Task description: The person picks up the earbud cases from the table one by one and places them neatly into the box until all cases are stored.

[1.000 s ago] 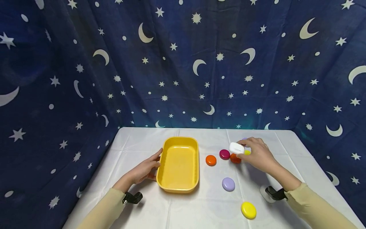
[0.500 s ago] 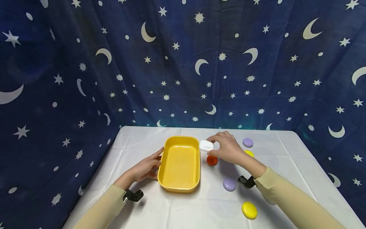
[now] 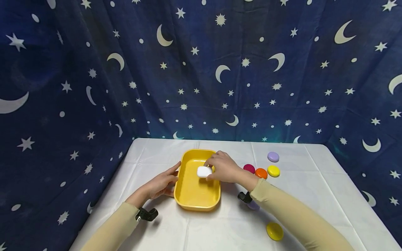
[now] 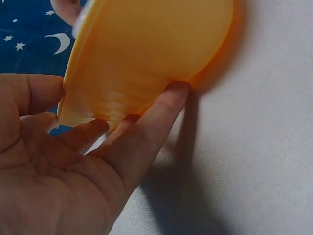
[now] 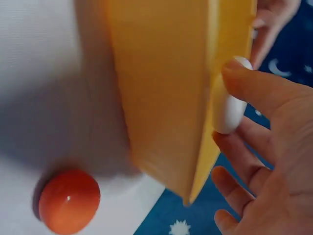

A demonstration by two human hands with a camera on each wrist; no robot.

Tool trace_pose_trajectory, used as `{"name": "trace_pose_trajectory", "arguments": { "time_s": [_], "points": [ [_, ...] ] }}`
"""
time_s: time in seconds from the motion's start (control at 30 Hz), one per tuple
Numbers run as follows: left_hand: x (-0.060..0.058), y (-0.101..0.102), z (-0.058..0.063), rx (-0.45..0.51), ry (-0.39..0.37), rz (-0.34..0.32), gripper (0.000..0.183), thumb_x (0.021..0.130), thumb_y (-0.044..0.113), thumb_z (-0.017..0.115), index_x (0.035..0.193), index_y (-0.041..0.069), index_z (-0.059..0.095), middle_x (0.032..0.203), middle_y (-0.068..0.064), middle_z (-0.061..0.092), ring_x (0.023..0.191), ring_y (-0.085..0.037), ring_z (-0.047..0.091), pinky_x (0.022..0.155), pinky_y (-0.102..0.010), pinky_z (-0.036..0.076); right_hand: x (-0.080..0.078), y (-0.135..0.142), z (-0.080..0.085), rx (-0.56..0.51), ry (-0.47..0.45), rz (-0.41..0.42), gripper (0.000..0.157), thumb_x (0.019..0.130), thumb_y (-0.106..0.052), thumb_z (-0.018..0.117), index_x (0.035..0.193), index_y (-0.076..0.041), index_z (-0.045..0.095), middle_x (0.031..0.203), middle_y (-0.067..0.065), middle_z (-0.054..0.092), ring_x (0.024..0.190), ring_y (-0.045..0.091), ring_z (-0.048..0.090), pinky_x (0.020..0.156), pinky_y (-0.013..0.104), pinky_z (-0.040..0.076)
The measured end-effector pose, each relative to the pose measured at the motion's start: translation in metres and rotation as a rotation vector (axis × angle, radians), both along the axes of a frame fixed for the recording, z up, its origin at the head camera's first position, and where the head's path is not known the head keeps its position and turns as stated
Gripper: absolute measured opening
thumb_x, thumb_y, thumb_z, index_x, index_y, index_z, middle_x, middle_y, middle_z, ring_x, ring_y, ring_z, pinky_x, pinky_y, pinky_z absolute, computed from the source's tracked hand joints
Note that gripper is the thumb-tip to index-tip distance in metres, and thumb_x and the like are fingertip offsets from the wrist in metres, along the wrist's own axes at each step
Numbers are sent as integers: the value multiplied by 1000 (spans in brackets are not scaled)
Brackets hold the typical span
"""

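My right hand [image 3: 224,168] pinches a small white rounded case [image 3: 204,172], like an earbud case, above the inside of a yellow rectangular tray [image 3: 196,205]. In the right wrist view, thumb and fingertips hold the white case [image 5: 230,110] by its ends, level with the tray's rim. My left hand [image 3: 160,184] rests against the tray's left side. The left wrist view shows its fairly straight fingers [image 4: 146,132] touching the outer wall of the tray [image 4: 156,39], one at the rim and one low near the table.
Right of the tray lie glossy round discs: magenta [image 3: 249,168], orange [image 3: 261,173], yellow [image 3: 273,170] and lilac [image 3: 273,157]. Another yellow disc [image 3: 274,231] lies nearer. An orange disc [image 5: 69,201] by the tray shows in the right wrist view. A starry curtain [image 3: 201,87] hangs behind.
My right hand has carried the white case leftward from above the discs, across the tray's right rim, to over the tray. The left hand and tray have stayed in place.
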State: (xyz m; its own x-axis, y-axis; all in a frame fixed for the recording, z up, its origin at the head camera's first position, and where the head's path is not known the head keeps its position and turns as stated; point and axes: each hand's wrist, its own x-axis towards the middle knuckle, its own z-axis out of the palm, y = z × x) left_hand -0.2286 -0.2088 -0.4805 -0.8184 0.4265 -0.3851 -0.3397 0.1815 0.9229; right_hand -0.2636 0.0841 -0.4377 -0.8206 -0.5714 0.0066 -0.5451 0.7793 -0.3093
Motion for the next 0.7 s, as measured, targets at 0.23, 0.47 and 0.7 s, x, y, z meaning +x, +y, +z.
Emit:
{"name": "trace_pose_trajectory", "arguments": {
  "time_s": [0.23, 0.47, 0.7],
  "points": [
    [-1, 0, -1, 1, 5, -9, 74, 104, 14, 50, 165, 35, 14, 167, -20, 20, 112, -34, 62, 80, -47, 61, -1, -18, -15, 172, 58, 114, 43, 75, -45, 89, 108, -20, 78, 98, -5, 66, 107, 23, 49, 122, 50, 17],
    [-1, 2, -4, 12, 16, -23, 73, 105, 14, 48, 166, 33, 12, 167, -20, 20, 118, -35, 60, 80, -48, 61, 0, -18, -15, 178, 40, 79, 57, 76, -50, 86, 122, -19, 75, 104, -4, 66, 109, 24, 44, 111, 45, 31],
    [0, 2, -4, 0, 32, -12, 73, 105, 14, 47, 166, 33, 12, 166, -20, 22, 116, -34, 59, 78, -47, 60, 1, 2, 1, 35, 52, -7, 59, 81, -47, 82, 133, -20, 70, 128, 1, 64, 126, 27, 43, 112, 47, 33]
  ]
}}
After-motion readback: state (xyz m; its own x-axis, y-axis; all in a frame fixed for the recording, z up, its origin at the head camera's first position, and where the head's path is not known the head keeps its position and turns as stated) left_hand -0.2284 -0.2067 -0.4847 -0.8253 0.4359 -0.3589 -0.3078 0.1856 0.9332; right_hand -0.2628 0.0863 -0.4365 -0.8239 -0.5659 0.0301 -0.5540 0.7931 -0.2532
